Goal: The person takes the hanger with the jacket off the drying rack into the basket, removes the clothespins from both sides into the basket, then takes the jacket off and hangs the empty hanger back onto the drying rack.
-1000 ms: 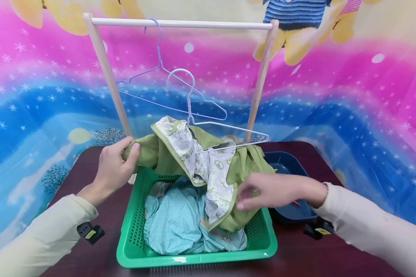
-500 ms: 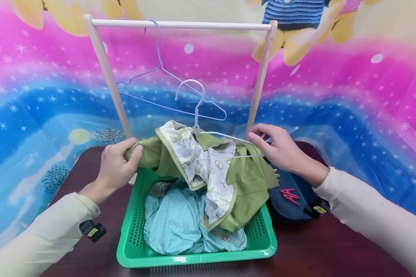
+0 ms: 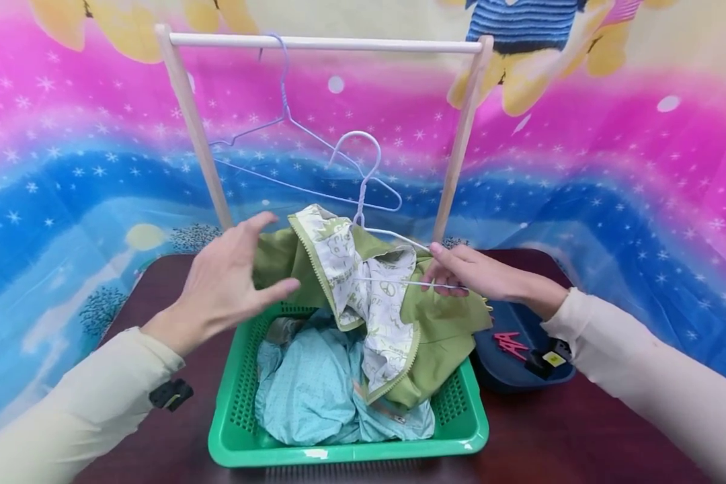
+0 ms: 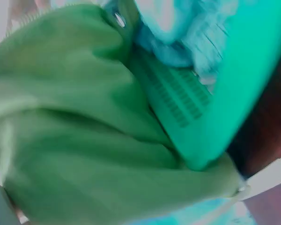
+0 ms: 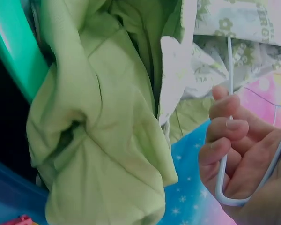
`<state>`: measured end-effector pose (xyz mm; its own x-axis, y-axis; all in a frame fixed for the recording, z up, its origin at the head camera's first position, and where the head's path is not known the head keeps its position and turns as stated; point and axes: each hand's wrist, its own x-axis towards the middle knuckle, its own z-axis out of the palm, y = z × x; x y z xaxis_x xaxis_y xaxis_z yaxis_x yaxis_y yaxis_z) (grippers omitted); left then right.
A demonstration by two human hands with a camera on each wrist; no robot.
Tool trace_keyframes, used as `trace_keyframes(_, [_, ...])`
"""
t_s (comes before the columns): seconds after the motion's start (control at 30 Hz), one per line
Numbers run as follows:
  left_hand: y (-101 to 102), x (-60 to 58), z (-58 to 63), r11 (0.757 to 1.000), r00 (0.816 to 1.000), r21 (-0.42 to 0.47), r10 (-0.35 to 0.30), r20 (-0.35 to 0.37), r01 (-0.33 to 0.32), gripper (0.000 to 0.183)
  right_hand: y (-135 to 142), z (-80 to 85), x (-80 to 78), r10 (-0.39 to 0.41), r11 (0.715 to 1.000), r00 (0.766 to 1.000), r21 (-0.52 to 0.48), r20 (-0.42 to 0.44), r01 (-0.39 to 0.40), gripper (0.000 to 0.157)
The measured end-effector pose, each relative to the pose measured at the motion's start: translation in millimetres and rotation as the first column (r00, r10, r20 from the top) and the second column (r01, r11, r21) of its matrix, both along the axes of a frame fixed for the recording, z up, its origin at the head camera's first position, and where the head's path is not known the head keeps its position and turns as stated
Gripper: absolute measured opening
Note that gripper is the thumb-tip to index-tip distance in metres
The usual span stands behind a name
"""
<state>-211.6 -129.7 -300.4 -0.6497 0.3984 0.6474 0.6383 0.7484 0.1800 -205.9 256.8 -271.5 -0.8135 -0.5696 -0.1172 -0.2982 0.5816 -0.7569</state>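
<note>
A green zip jacket (image 3: 444, 329) with a white printed lining lies over the back of the green basket (image 3: 230, 430). One side of a white wire hanger (image 3: 393, 233) is inside the jacket; its hook stands up above the collar. My right hand (image 3: 480, 272) holds the hanger's exposed right end, and in the right wrist view the fingers curl round the wire. With thumb and fingers spread apart, my left hand (image 3: 220, 282) is beside the jacket's left sleeve. The left wrist view is blurred and mostly filled by the green cloth (image 4: 79, 126).
Light-blue clothing (image 3: 308, 390) lies in the basket. A wooden rack (image 3: 333, 44) stands behind, with a purple hanger (image 3: 286, 101) on its bar. At the right is a dark blue tray (image 3: 496, 376) holding red clips (image 3: 509, 344), on a dark table (image 3: 581, 430).
My right hand has gone from the jacket's right front up to the hanger's end and now grips it. My left hand has let go of the sleeve and spread its fingers. The hanger has shifted right.
</note>
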Motion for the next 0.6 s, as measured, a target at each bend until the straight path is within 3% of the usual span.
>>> trace_keyframes(0.1, [13, 7.8, 4.0, 0.994, 0.997, -0.083, 0.067, -0.039, -0.070, 0.107, -6, -1.5, 2.4, -0.035, 0.999, 0.999, -0.005, 0.013, 0.035, 0.072])
trace_keyframes(0.23, [29, 9.5, 4.6, 0.988, 0.988, -0.057, 0.137, -0.073, -0.141, 0.106, -11, -2.6, 7.1, -0.071, 0.997, 0.997, -0.003, 0.032, 0.072, 0.071])
trace_keyframes(0.4, [35, 6.4, 3.3, 0.982, 0.981, 0.006, 0.191, -0.026, -0.191, 0.081, -15, -1.6, 11.1, -0.094, 0.995, 0.994, -0.009, 0.047, 0.094, 0.069])
trace_keyframes(0.6, [34, 5.9, 2.1, 0.980, 0.982, 0.099, 0.167, 0.084, -0.175, 0.024, -12, 2.8, 13.9, -0.098, 0.995, 0.994, -0.021, 0.047, 0.099, 0.069])
